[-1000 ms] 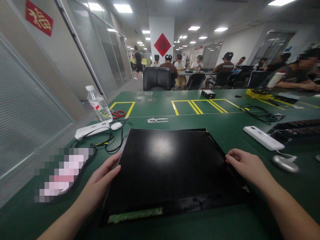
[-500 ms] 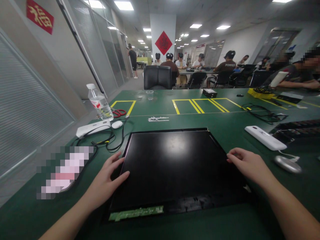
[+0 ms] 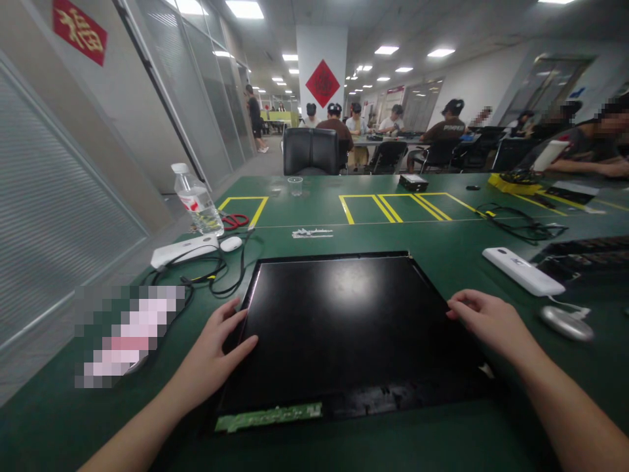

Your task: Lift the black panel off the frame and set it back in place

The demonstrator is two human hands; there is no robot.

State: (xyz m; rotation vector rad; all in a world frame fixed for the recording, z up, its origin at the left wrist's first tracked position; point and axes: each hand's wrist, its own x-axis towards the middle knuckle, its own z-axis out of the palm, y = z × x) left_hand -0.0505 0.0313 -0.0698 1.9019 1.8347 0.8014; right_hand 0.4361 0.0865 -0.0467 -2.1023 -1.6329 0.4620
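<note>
A black panel (image 3: 344, 328) is lying flat on the green table (image 3: 442, 242), near its front edge. The left hand (image 3: 211, 357) is resting open on the panel's left edge, thumb lying on its top face. The right hand (image 3: 486, 321) is resting loosely open, fingers curled, on the panel's right edge. Toward the table's left edge, a water bottle (image 3: 195, 200), scissors (image 3: 234, 221) and black cables (image 3: 211, 275) are lying. A white box (image 3: 523, 271) is sitting to the right.

walls: glass partitions (image 3: 216, 98) left, white pillar (image 3: 322, 59) with red diamond sign (image 3: 323, 83)
light: ceiling panels (image 3: 244, 9)
furniture: black chair (image 3: 309, 151)
</note>
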